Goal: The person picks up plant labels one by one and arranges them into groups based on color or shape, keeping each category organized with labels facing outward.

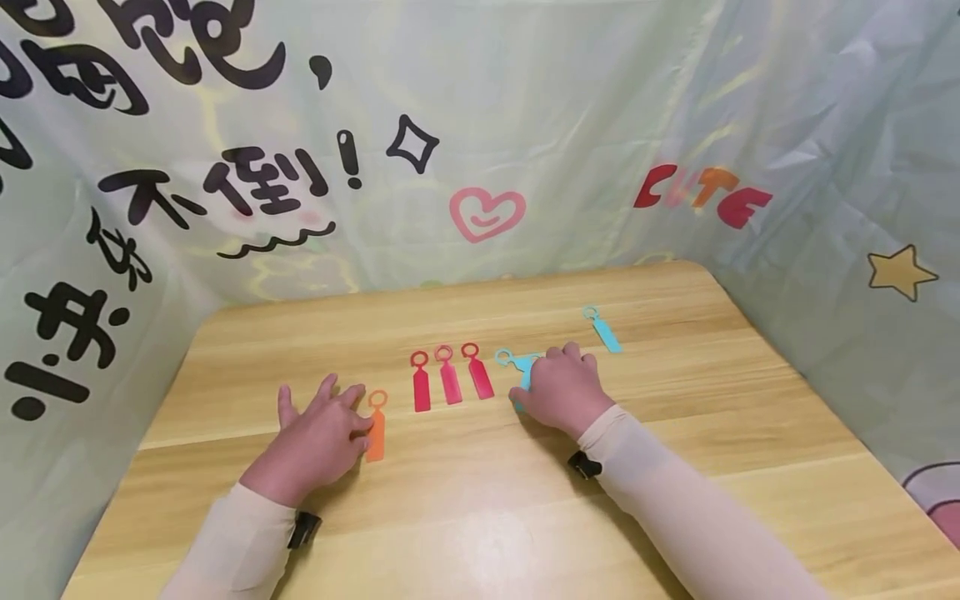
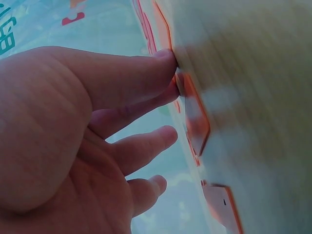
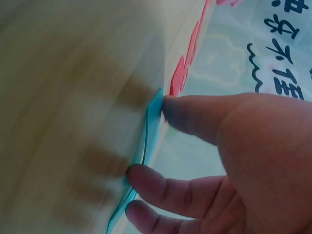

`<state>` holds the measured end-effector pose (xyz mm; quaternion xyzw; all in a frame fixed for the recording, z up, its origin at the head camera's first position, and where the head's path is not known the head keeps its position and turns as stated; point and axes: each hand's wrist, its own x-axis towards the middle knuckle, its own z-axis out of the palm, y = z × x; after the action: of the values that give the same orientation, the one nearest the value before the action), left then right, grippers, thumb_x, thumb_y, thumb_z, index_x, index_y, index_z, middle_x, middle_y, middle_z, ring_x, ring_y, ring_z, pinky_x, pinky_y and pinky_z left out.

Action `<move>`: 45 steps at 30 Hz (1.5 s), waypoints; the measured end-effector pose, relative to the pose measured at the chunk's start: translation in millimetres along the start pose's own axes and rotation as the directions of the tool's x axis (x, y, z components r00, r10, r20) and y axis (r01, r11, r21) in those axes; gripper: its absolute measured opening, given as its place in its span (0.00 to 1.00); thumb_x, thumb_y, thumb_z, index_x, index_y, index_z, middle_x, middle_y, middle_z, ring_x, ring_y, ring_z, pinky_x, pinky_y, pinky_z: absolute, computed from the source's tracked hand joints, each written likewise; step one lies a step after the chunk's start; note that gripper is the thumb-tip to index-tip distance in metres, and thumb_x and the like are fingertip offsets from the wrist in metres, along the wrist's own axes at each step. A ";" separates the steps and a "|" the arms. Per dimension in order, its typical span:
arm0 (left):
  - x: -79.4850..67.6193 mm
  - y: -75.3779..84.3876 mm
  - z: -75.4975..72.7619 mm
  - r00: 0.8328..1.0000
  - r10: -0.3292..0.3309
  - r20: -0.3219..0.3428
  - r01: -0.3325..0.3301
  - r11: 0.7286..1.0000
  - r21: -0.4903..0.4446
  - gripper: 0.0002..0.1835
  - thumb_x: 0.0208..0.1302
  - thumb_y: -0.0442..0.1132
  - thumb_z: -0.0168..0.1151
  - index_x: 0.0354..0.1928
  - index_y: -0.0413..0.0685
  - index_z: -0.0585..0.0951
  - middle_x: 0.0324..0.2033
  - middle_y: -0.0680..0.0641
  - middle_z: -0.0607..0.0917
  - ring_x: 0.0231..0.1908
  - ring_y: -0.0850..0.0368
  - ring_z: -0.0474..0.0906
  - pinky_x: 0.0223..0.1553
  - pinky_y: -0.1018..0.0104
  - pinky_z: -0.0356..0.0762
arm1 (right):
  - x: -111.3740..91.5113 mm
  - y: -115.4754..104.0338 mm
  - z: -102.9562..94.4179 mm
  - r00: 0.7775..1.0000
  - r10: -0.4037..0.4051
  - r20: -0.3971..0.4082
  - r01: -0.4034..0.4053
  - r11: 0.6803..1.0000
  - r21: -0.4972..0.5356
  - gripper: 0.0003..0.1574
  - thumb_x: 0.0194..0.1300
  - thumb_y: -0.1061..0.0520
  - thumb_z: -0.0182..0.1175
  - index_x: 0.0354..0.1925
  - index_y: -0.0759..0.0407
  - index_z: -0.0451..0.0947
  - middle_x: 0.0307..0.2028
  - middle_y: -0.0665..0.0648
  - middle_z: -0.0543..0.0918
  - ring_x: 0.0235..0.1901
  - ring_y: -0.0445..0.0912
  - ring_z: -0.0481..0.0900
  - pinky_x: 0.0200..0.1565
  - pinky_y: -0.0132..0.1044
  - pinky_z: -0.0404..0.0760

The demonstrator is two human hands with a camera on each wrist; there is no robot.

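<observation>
My left hand (image 1: pixel 318 442) is over the left of the table, its thumb and index finger pinching at the edge of a flat orange ring-topped tag (image 1: pixel 377 437). The other fingers are spread. In the left wrist view, more orange tags, such as a lower tag (image 2: pixel 222 207), lie below that hand, hidden by it in the head view. Right of centre, my right hand (image 1: pixel 566 392) holds a light-blue tag (image 3: pixel 153 122) between thumb and index finger, low at the table. The ring of a light-blue tag (image 1: pixel 503 357) shows left of this hand; overlaps there are partly hidden.
Between the hands, a red tag (image 1: pixel 422 387), a pink tag (image 1: pixel 450 382) and another red tag (image 1: pixel 478 377) lie in a row. A separate light-blue tag (image 1: pixel 606 335) lies farther back right. Printed cloth (image 1: pixel 585 100) surrounds the wooden table (image 1: pixel 480 517).
</observation>
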<state>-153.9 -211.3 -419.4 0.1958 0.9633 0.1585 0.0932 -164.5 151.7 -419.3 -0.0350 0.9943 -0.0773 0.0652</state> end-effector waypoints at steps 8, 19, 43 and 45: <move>2.3 0.9 1.4 1.000 -0.007 0.020 0.007 1.000 -0.004 0.11 0.68 0.38 0.79 0.50 0.53 0.97 0.79 0.36 0.74 0.83 0.20 0.48 0.67 0.09 0.19 | 2.1 -11.2 5.7 0.999 0.045 -0.014 -0.045 0.998 -0.036 0.25 0.72 0.46 0.64 0.20 0.53 0.75 0.29 0.56 0.76 0.42 0.58 0.72 0.49 0.58 0.70; 1.3 0.1 -1.1 1.000 -0.013 0.022 0.013 1.000 0.000 0.11 0.69 0.38 0.77 0.52 0.52 0.96 0.79 0.36 0.73 0.84 0.21 0.48 0.68 0.09 0.21 | 1.7 5.3 -2.9 0.967 0.058 -0.249 -0.066 0.998 -0.022 0.27 0.69 0.52 0.63 0.14 0.53 0.70 0.29 0.58 0.74 0.43 0.62 0.73 0.46 0.59 0.71; 3.3 0.6 -4.1 1.000 0.005 0.017 -0.006 1.000 0.015 0.10 0.69 0.38 0.77 0.50 0.54 0.97 0.79 0.36 0.74 0.83 0.19 0.50 0.65 0.06 0.23 | 12.1 77.5 -30.2 0.966 0.157 -0.205 -0.148 0.987 0.060 0.33 0.80 0.43 0.62 0.18 0.55 0.73 0.35 0.64 0.75 0.47 0.67 0.69 0.51 0.68 0.66; 3.3 0.9 -3.8 1.000 0.007 0.017 -0.007 1.000 0.019 0.10 0.69 0.38 0.77 0.50 0.54 0.97 0.78 0.36 0.75 0.82 0.19 0.50 0.65 0.06 0.23 | 12.5 85.3 -31.5 0.968 0.166 -0.189 -0.158 0.986 0.059 0.33 0.80 0.43 0.61 0.18 0.55 0.74 0.35 0.65 0.75 0.47 0.68 0.69 0.51 0.68 0.66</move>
<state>-157.5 -210.2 -416.0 0.2013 0.9632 0.1478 0.0990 -186.2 239.5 -403.5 0.0554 0.9935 -0.0962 -0.0250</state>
